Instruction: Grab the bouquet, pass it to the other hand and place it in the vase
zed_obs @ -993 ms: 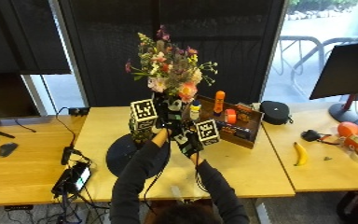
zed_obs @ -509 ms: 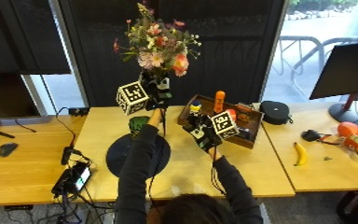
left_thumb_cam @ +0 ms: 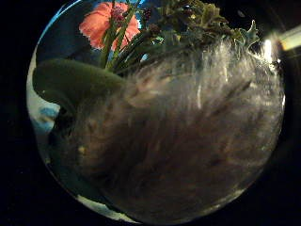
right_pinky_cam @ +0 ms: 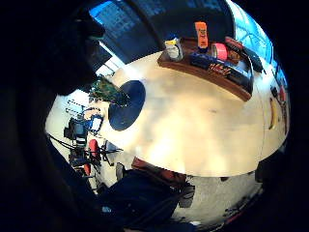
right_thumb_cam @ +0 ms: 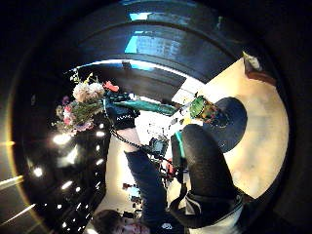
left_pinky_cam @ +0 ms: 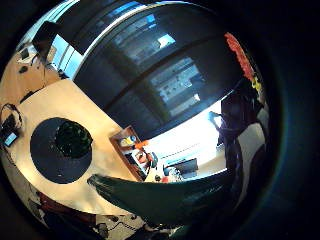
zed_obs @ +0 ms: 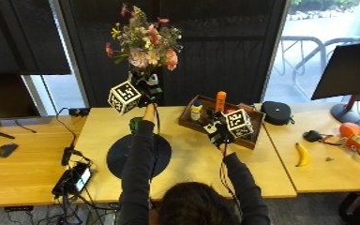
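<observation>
Left hand (zed_obs: pixel 144 89) raised high above the table (zed_obs: pixel 192 164), fingers wrapped round the stems of the bouquet (zed_obs: pixel 144 40); blooms up against the dark window. Seen also from the right thumb side palm view: left hand (right_thumb_cam: pixel 120 117) gripping green stems, bouquet (right_thumb_cam: pixel 80 107) out to one side. Left thumb side palm view filled by the bouquet (left_thumb_cam: pixel 188 132), pink flower (left_thumb_cam: pixel 106 23) at the edge.

Right hand (zed_obs: pixel 221 133) lower, over the table near the wooden tray (zed_obs: pixel 189 123), holding nothing; fingers too hidden to tell whether curled or straight.

Vase (zed_obs: pixel 136 124) standing on the round dark mat (zed_obs: pixel 121 157), directly under the raised left forearm, well below the bouquet. Same vase (left_pinky_cam: pixel 73 140) on the mat (left_pinky_cam: pixel 50 160) from the left little finger side palm view.

Orange bottle (zed_obs: pixel 221 101) upright in the tray. Banana (zed_obs: pixel 303 154) on the table at right. Black case (zed_obs: pixel 277 112) beyond the tray.
</observation>
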The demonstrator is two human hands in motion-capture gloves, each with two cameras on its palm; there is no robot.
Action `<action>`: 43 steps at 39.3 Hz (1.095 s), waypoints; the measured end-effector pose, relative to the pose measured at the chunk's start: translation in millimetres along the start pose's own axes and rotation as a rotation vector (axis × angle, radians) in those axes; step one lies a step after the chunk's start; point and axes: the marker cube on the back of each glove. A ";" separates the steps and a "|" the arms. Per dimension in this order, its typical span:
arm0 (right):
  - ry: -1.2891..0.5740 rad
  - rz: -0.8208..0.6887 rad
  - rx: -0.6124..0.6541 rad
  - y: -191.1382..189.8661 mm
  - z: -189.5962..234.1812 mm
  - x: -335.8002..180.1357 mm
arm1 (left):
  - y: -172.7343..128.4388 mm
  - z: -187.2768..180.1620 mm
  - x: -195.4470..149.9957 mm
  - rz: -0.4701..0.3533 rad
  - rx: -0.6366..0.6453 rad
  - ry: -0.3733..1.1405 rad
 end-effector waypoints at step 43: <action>-0.020 0.086 0.027 -6.2 3.4 59.4 | -54.7 20.3 -129.2 -0.051 0.141 -0.092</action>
